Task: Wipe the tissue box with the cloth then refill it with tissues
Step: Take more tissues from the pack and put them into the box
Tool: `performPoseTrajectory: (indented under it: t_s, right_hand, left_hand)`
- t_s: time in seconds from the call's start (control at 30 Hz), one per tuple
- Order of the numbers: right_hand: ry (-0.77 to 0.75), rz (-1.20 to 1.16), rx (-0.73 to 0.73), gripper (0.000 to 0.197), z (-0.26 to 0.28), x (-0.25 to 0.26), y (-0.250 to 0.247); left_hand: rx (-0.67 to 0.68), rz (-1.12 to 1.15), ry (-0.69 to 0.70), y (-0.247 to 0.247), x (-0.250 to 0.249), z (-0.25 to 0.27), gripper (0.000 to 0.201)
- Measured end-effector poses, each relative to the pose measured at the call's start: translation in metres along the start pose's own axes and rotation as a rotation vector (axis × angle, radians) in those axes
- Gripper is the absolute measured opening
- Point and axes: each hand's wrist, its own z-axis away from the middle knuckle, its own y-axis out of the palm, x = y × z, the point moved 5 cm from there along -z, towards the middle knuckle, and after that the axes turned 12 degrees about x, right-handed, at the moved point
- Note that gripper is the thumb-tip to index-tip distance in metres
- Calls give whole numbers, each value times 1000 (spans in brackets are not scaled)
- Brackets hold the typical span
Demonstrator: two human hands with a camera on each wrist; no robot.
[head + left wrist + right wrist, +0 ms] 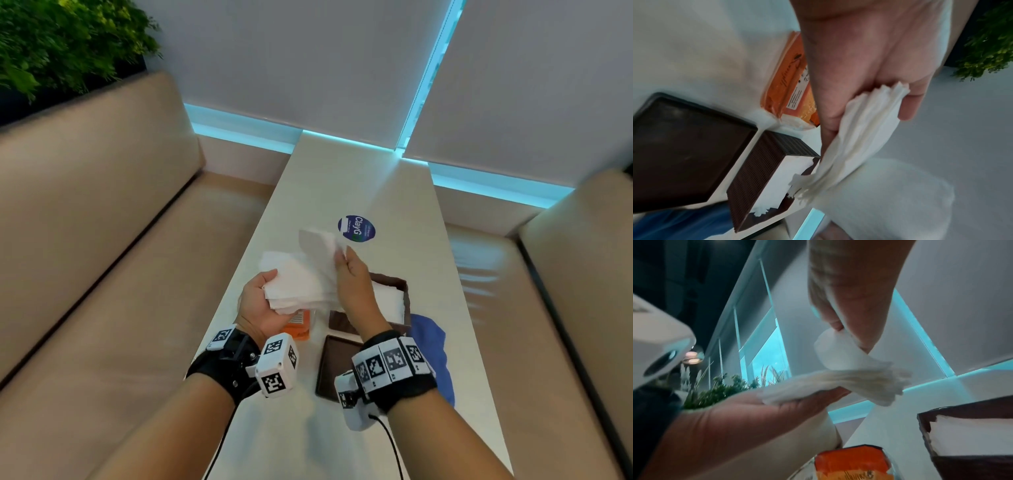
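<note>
My left hand (265, 301) grips a thick stack of white tissues (298, 284) above the table, thumb on top; the stack (865, 123) fans out past the fingers. My right hand (352, 277) pinches the upper sheets of that stack (840, 353) and peels them up. The open brown tissue box (406, 291) stands just right of the hands with white tissues inside (781, 178). Its brown lid (334, 366) lies flat in front of it. The blue cloth (431, 346) lies bunched at the box's right.
An orange tissue packet (301, 325) lies under my left hand on the white table (359, 185). A round blue sticker (356, 228) sits farther back. Beige sofas (102, 240) flank the table; a green plant (61, 41) stands at the far left.
</note>
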Motion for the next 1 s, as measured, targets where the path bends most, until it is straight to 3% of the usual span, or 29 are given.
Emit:
performPoseTrajectory:
  t_s: [0.1,0.17,0.23,0.33,0.47,0.6,0.67,0.77,0.83,0.93,1.0]
  right_hand:
    - [-168,60,-138,41,10,18,-17]
    - [-273,262,-33,45,15,33,-9]
    - [-249,554,150,49,16,26,12]
    - [-87,865,349,58,17,-4,35]
    - [-31,739,424,64,22,-9,30]
    - [-1,519,164,59,16,5,-14]
    - [53,573,146,60,13,4,-33]
    - [91,505,275,58,14,2,-47]
    - [66,393,281,44,16,3,-49]
    - [-16,341,58,36,16,6,-53]
    - [-107,330,-64,34,22,8,-46]
  left_hand:
    - [-62,-66,-19,4,7,0,72]
    - [-55,-72,-28,8,10,-2,81]
    - [-61,-90,-23,12,14,-6,84]
    - [-60,-102,-42,21,22,-14,53]
    - [-52,-186,-123,18,25,-20,38]
    - [-57,-299,-179,10,16,-17,32]
    - [-44,-385,-255,7,11,-17,43]
    - [30,-440,-340,12,8,-17,57]
    - [37,-425,-311,17,6,-20,60]
    - [47,-234,-153,17,10,-27,82]
    - [41,-166,-99,17,23,-30,77]
